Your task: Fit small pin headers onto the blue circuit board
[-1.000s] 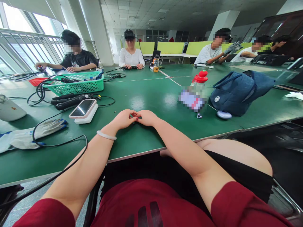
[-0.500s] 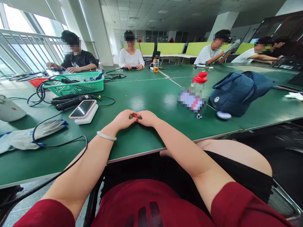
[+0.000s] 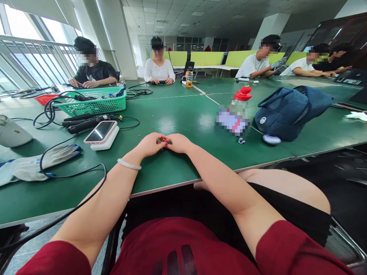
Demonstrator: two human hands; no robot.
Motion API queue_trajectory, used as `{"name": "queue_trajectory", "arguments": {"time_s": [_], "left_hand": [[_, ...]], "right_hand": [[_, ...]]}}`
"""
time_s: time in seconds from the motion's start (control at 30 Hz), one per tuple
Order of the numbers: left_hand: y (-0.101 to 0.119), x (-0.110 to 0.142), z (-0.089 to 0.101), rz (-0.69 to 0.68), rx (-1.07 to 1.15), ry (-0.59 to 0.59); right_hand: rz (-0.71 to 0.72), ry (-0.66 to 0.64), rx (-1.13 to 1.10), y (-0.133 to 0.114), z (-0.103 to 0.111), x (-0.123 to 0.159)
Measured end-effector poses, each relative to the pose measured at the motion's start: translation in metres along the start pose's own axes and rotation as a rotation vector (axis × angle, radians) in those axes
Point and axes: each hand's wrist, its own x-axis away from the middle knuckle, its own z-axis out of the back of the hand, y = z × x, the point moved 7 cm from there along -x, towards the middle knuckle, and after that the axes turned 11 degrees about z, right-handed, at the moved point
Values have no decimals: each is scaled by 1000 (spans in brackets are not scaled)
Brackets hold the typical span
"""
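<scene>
My left hand and my right hand meet at the fingertips over the green table. Both have their fingers curled and pressed together. Whatever they pinch, if anything, is hidden or too small to name. A pale bracelet circles my left wrist. Left of my left hand, a phone lies on a white box-like object. A grey work glove with blue trim rests farther left, with a black cable looping over it and across my left forearm.
A green basket of cables stands at the left, behind black devices. To the right are a red-capped bottle, a blurred purple item, a blue bag and a round lilac object. Several people sit around the table.
My hands keep the same place and pose. Across the table, the person at the far left has shifted their hands, and the gloved person at the right has lowered theirs.
</scene>
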Motion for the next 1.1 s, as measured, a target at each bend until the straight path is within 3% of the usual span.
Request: {"name": "queue_trajectory", "arguments": {"time_s": [1.1], "left_hand": [[0,-1,-1,-5,32,-18]], "right_hand": [[-6,4,-21,-1,1,1]]}}
